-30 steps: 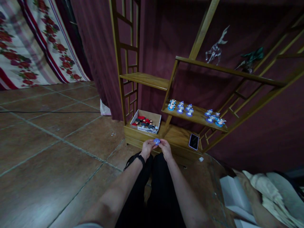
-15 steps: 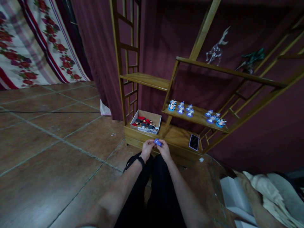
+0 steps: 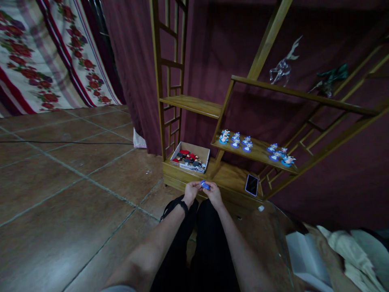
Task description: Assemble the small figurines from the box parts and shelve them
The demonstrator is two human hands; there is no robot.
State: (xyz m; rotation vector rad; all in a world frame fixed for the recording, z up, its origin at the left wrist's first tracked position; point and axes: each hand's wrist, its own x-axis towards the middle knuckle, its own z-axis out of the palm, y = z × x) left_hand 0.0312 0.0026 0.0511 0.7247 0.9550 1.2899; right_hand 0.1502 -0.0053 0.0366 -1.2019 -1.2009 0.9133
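Note:
Between my two hands, above my knees, is a small purple figurine (image 3: 205, 185) with a pale part. The fingers of my left hand (image 3: 192, 192) pinch it from the left, and my right hand (image 3: 214, 194) grips it from the right. Its details are too small to make out. Just beyond my hands, a shallow cardboard box (image 3: 207, 156) holds several red, black and grey figurines (image 3: 188, 157). On the raised shelf (image 3: 258, 154) stand several blue and purple figurines (image 3: 235, 140), grouped at its left and right ends.
A dark-screened tablet or phone (image 3: 251, 185) lies on the lower shelf (image 3: 227, 175). Higher up stand a clear deer ornament (image 3: 281, 69) and a dark green ornament (image 3: 332, 77). A white box (image 3: 306, 255) sits on the floor at right. A black cable (image 3: 67, 142) crosses the tiles.
My view has shifted slightly, so the shelves appear a little further right. Both hands still hold the purple figurine, which looks slightly turned.

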